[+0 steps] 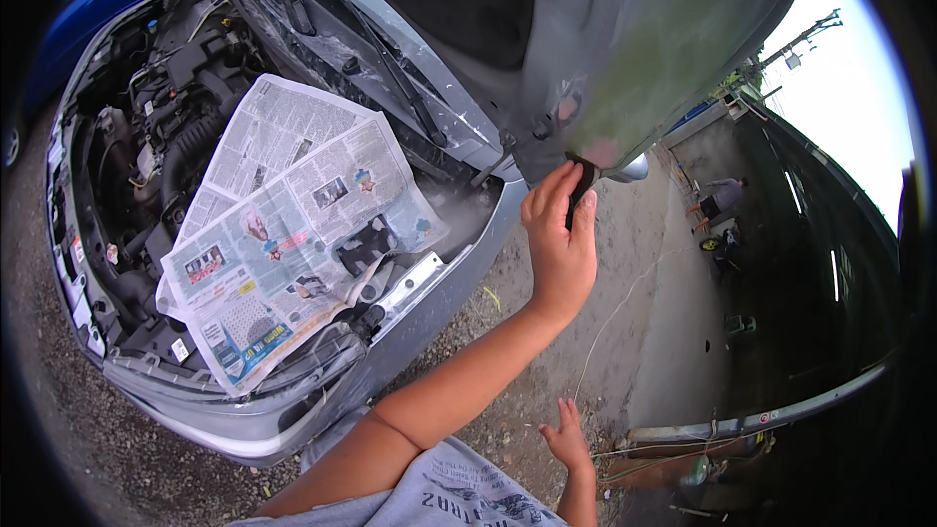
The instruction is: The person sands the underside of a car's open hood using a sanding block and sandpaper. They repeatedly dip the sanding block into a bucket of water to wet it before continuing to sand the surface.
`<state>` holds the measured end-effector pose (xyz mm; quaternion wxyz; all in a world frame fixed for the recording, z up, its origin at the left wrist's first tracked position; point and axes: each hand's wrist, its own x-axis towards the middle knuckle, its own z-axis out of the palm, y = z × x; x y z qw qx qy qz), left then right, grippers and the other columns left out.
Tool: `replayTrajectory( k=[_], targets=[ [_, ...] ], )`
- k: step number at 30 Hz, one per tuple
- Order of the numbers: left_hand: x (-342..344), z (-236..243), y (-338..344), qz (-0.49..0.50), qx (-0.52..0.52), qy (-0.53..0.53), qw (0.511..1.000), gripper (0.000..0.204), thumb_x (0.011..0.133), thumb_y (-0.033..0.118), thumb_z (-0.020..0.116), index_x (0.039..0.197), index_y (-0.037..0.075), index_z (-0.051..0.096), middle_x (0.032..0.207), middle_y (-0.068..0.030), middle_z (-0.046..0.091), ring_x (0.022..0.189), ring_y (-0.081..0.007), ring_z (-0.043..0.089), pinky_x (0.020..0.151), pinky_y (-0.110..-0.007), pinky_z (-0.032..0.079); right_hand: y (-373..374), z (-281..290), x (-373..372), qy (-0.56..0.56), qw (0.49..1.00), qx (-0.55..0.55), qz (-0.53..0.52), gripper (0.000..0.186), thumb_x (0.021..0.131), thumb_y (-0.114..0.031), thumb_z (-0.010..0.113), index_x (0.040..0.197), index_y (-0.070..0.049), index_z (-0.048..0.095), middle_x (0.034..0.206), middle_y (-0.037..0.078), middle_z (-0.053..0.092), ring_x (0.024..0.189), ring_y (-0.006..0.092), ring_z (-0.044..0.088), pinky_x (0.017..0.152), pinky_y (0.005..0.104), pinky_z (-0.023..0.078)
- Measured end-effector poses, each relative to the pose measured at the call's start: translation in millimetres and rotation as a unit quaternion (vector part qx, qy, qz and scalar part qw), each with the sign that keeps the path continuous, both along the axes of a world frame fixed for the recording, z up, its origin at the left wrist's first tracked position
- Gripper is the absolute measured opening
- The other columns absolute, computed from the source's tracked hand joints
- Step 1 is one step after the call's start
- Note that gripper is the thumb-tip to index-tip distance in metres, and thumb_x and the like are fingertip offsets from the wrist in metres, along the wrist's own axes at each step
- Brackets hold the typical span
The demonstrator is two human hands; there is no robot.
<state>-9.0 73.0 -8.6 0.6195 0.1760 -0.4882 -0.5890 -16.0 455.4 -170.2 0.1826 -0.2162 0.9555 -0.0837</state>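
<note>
My left hand (561,249) reaches up to the raised grey hood (644,49) of a car. Its fingers and thumb are closed around a thin black pad (582,190), whose exact kind I cannot make out. The pad's upper end is against or very near the hood surface, beside a small pinkish patch (597,153). A dull greenish area spreads over the panel above. Lower down, my right hand (568,437) hangs in the air with its fingers spread, holding nothing. Overlapping newspaper sheets (293,224) lie across the engine bay.
The engine parts (185,107) are exposed left of the newspaper, inside the silver fender (459,283). A blue car (98,15) stands at the far left. A thin cord (610,322) runs over the dirt ground. Another person (722,197) is farther off, near a dark shed.
</note>
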Motion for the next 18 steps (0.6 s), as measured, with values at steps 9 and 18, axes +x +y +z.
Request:
replayTrajectory(
  k=[9, 18],
  targets=[
    [13, 13, 8, -0.078, 0.102, 0.056, 0.990, 0.039, 0.105, 0.016, 0.048, 0.142, 0.001, 0.052, 0.121, -0.0154, 0.056, 0.114, -0.0265, 0.047, 0.099, -0.036, 0.040, 70, -93, 30, -0.089, 0.994, 0.045, -0.049, 0.078, 0.086, -0.027, 0.073, 0.149, 0.003, 0.037, 0.155, 0.029, 0.033, 0.148, 0.0406, 0.028, 0.121, 0.0420, 0.027],
    [4, -4, -4, 0.005, -0.014, 0.037, 0.999, 0.040, 0.101, 0.006, 0.052, 0.140, 0.002, 0.055, 0.106, -0.0119, 0.058, 0.100, -0.0243, 0.050, 0.090, -0.036, 0.042, 120, -125, 49, -0.110, 0.988, 0.054, -0.097, 0.081, 0.084, -0.027, 0.075, 0.147, 0.007, 0.037, 0.149, 0.032, 0.041, 0.141, 0.0429, 0.039, 0.118, 0.0434, 0.032]
  ],
)
